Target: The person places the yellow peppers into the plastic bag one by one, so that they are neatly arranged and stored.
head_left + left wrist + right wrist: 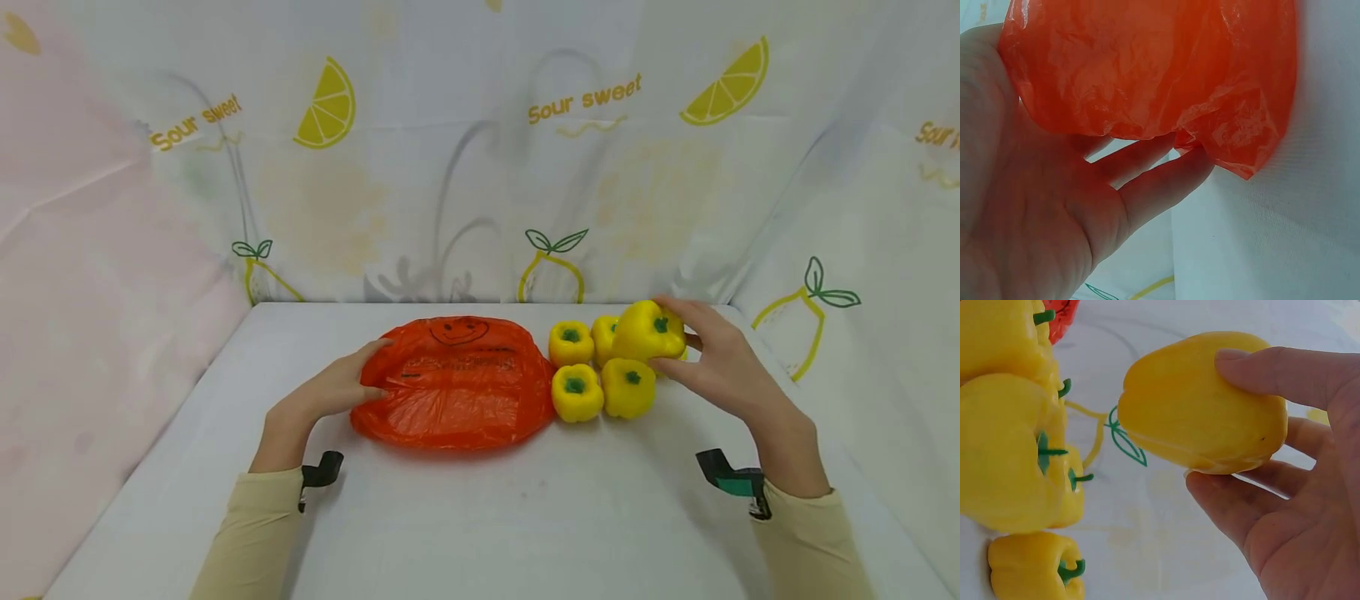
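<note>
A red plastic bag (450,392) lies on the white counter (480,525), near the middle of its back edge, with a drawn smiling face on its upper part. At the bag's left side is the left hand (333,387), thumb and fingers spread apart and touching the film; in the left wrist view some fingertips pass out of sight behind it.

The right hand (712,354) is clamped on a yellow bell pepper, the held pepper (1204,403), with the thumb on one side and fingertips on the other. It is raised toward the counter's back right corner, apart from the other peppers in the right wrist view.

Those remaining yellow peppers (577,393) sit grouped between the bag and the right hand, green stems showing, the nearest-left one touching or just beside the bag's right end. Each wrist, below which a beige sleeve (251,525) begins, carries a dark mount (322,469). Beyond the counter's back edge hangs a pale cloth (420,183) printed with lemons and "Sour sweet".
</note>
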The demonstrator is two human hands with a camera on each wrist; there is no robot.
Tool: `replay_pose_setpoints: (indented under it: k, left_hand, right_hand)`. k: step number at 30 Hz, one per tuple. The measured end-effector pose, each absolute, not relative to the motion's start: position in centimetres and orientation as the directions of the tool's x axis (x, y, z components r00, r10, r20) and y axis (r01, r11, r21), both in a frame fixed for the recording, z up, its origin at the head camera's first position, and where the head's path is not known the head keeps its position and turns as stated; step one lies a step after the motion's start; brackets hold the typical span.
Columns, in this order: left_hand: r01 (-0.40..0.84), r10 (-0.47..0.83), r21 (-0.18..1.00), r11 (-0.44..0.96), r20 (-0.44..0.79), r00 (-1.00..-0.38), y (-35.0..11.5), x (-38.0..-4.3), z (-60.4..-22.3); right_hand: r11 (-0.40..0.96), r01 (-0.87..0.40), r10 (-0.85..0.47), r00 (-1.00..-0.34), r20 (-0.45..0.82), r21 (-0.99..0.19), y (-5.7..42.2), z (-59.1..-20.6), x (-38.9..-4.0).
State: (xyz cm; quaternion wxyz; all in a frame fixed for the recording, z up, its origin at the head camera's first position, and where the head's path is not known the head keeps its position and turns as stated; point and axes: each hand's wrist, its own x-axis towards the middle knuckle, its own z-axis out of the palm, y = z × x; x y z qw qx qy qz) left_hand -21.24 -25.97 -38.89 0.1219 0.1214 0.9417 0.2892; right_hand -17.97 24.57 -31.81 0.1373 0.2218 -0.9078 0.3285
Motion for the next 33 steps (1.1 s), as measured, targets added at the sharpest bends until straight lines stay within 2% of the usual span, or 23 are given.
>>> replay_pose_setpoints:
  k: [16, 33]
  left_hand:
    - [0.127, 0.287, 0.58, 0.805, -0.192, -0.938, -25.8, -21.2, -39.0]
    - [0.104, 0.278, 0.591, 0.8, -0.211, -0.937, -25.4, -21.0, -39.0]
  right_hand:
    - [0.609, -0.466, -0.439, -0.872, 0.216, -0.642, 16.3, -33.2, -21.0]
    - [0.618, -0.504, -0.538, -0.831, 0.143, -0.603, 7.5, -36.7, -23.0]
